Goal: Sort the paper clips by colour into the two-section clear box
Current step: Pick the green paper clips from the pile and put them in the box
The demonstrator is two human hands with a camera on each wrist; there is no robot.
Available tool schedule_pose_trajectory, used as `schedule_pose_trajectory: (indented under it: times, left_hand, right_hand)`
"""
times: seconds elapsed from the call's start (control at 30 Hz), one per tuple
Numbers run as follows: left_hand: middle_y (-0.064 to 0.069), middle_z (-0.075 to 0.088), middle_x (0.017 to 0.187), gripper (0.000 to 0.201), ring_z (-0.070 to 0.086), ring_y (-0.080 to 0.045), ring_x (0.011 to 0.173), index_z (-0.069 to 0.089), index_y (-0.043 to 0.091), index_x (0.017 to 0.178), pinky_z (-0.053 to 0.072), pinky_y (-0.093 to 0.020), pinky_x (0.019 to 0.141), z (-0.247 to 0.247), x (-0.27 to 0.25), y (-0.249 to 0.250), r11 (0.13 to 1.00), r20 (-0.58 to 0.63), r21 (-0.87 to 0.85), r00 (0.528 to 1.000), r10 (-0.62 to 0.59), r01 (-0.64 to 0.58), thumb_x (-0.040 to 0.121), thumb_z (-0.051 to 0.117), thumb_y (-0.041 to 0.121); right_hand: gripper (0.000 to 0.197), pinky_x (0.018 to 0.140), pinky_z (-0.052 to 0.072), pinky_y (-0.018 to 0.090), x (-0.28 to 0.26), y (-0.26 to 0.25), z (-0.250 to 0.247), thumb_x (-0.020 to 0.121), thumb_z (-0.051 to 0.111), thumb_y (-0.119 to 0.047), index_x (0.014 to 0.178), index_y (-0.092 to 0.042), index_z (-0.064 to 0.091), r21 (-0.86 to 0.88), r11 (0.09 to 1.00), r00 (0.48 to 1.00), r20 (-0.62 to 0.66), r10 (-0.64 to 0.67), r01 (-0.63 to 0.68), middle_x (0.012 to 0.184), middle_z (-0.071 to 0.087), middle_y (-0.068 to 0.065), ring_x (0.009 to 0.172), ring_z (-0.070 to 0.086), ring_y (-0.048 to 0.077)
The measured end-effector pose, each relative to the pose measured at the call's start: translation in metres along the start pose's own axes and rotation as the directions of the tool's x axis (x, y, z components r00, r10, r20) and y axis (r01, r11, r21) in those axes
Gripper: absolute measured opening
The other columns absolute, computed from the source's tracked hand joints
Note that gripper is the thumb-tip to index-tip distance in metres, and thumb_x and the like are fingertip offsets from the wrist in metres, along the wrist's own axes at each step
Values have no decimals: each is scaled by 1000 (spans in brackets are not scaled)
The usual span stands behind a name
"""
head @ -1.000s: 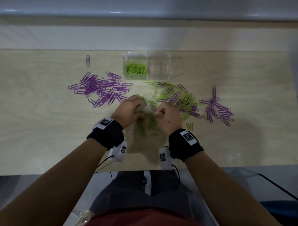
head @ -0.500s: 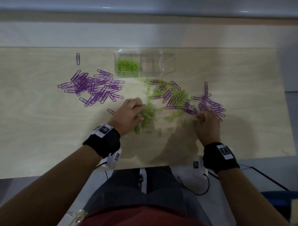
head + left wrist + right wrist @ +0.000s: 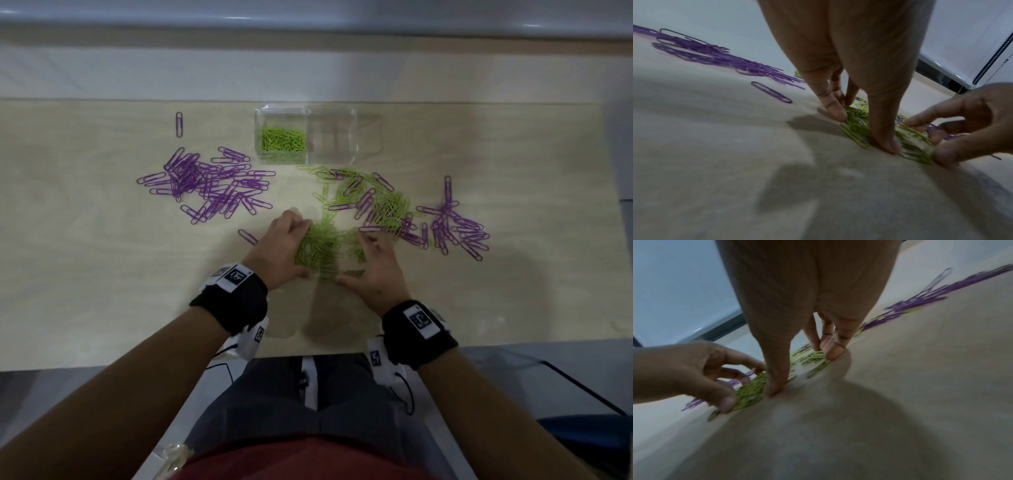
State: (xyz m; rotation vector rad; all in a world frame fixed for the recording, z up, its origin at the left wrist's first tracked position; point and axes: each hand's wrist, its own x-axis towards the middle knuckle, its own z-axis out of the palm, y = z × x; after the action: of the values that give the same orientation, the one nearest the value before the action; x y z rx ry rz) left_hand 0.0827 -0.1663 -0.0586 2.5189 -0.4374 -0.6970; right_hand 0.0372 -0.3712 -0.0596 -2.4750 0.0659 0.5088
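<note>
A heap of green paper clips [image 3: 323, 246] lies on the table between my two hands. My left hand [image 3: 301, 250] brackets its left side, fingers and thumb reaching straight down, their tips on the table [image 3: 863, 129]. My right hand [image 3: 356, 262] closes in from the right, thumb and fingertips on the wood among the green clips [image 3: 803, 371]. Neither hand has lifted anything. The two-section clear box [image 3: 368, 137] stands behind, its left section holding green clips [image 3: 283, 139], its right section bare.
A pile of purple clips [image 3: 212, 185] lies at the left and another purple pile [image 3: 455, 229] at the right. Mixed green and purple clips [image 3: 376, 202] spread in front of the box. Single purple clips lie beside my left hand [image 3: 247, 237] and far left [image 3: 178, 124].
My right hand has come back leftward from the right purple pile to the green heap. My left hand has stayed at the heap, spreading around its left side.
</note>
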Motion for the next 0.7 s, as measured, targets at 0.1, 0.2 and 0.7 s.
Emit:
schedule_pose_trajectory:
  times: [0.1, 0.2, 0.7]
  left_hand:
    - [-13, 42, 122, 82, 42, -29, 114, 48, 7, 131, 39, -35, 101, 0, 7, 2, 997, -5, -50, 998, 57, -58, 59, 83, 23]
    - [-14, 51, 114, 54, 51, -31, 104, 60, 5, 116, 41, -30, 89, -4, 9, 4, 991, -42, -62, 992, 118, -120, 64, 75, 9]
    - [-10, 64, 98, 14, 60, -28, 92, 71, 7, 88, 49, -35, 78, -19, 15, 6, 984, -87, 6, 980, 177, -177, 79, 62, 12]
  right_hand:
    - [74, 96, 44, 37, 17, -15, 8, 67, 75, -29, 130, -4, 44, -63, 992, 991, 78, -108, 113, 126, 37, 13, 117, 43, 30]
    - [55, 87, 47, 37, 29, -23, 11, 68, 72, -23, 116, -6, 52, -65, 979, 976, 113, -184, 192, 115, 40, 10, 107, 46, 28]
    - [16, 77, 51, 35, 45, -15, -29, 80, 73, -17, 91, -6, 74, 11, 978, 978, 4, -207, 207, 88, 69, 10, 79, 62, 23]
